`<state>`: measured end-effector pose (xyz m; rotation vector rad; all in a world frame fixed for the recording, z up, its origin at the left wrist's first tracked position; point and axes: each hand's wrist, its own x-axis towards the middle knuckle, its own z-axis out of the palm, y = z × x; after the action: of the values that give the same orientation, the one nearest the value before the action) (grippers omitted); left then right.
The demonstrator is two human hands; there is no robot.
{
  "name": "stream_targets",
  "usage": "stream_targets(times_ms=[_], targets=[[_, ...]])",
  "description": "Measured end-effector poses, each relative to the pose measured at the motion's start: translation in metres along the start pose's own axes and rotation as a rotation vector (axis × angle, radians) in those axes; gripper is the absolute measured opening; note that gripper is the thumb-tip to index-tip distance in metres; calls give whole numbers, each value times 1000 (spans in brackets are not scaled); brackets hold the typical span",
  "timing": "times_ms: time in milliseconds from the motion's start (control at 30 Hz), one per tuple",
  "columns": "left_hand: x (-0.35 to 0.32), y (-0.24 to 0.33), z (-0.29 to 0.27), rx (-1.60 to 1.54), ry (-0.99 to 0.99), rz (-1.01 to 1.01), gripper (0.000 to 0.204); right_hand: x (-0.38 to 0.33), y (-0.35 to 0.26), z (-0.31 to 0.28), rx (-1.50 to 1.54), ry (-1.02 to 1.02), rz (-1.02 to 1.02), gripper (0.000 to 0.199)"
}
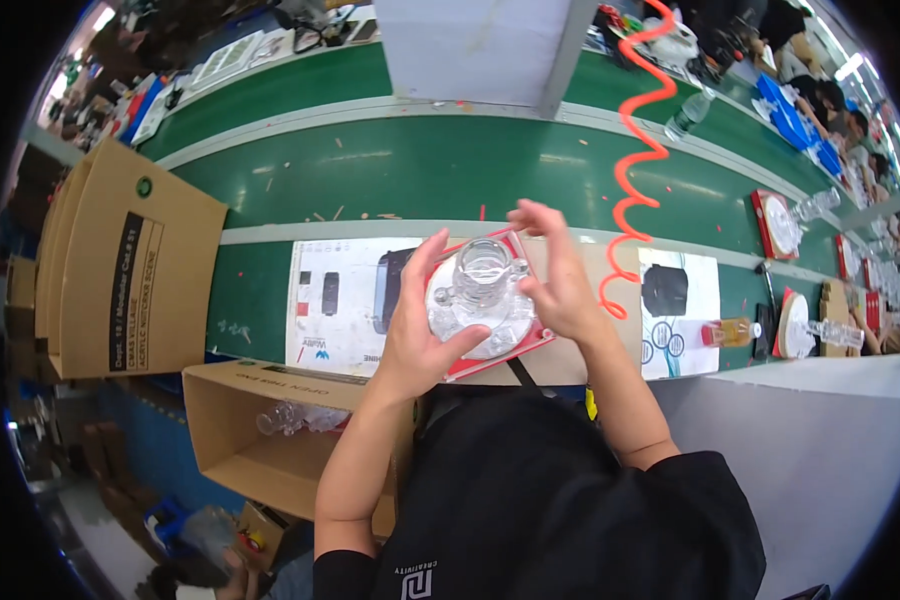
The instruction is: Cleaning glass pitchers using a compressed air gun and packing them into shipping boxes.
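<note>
Positioning, apparently: left hand (417,325) and right hand (562,290), each grip spread, flank a clear plastic part (481,275). Next likely calls for even, two-sided support.

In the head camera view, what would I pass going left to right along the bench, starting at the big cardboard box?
Big cardboard box, left hand, clear round-necked piece, right hand, orange coiled hose, bottle of amber liquid, white disc.
</note>
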<state>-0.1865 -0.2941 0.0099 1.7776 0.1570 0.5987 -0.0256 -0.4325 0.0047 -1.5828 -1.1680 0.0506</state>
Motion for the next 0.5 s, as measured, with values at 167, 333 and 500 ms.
stream_targets(times_ms=[167, 333, 500], targets=[[17, -7, 25, 206, -64, 85, 92, -72, 65, -29, -48, 64, 501, 39], [27, -11, 43, 39, 96, -22, 75, -173, 113, -17, -121, -3, 757, 30], [23, -33, 46, -77, 109, -91, 62, -215, 132, -8, -141, -8, 863, 30]])
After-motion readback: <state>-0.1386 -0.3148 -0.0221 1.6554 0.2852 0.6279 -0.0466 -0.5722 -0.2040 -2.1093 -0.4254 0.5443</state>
